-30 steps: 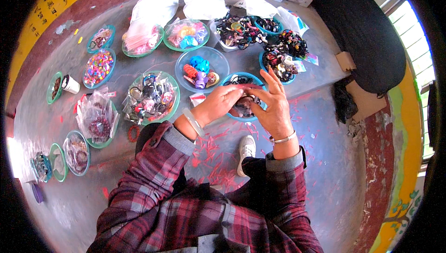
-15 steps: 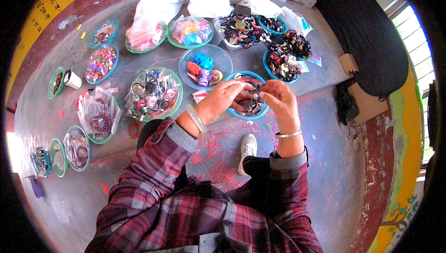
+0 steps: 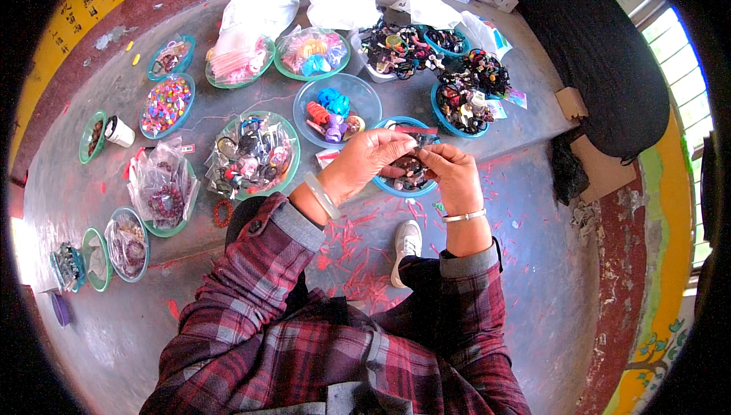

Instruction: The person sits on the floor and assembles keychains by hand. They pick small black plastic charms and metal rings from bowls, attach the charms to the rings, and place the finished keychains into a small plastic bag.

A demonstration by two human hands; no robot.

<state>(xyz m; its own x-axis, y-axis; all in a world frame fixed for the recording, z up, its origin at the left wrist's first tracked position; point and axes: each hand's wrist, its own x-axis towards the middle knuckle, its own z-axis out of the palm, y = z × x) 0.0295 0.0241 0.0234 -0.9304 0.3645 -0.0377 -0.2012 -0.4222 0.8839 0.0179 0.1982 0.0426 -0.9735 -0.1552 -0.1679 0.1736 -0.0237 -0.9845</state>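
Note:
Over a blue basin [image 3: 410,193] of dark hair ties, both my hands meet with fingertips nearly touching. My left hand [image 3: 358,162] is closed in a pinch on a small clear plastic bag [image 3: 419,132], whose red strip shows above the fingers. The fingers of my right hand [image 3: 458,180] are closed too, pinching at the bag's near side. Something dark sits between the fingertips, too small to make out. Each wrist wears a pale bangle.
Left of the hands stands a green basin [image 3: 293,164] of bagged hair accessories. A clear basin [image 3: 373,91] with colourful hair clips lies beyond, and a heaped basin [image 3: 457,129] of hair ties at the far right. Red strips [image 3: 354,251] litter the floor around my shoe [image 3: 407,246].
My right hand has moved slightly left and down, closer to my left fingertips. The bag's red strip now shows plainly above the fingers. My left hand has hardly moved.

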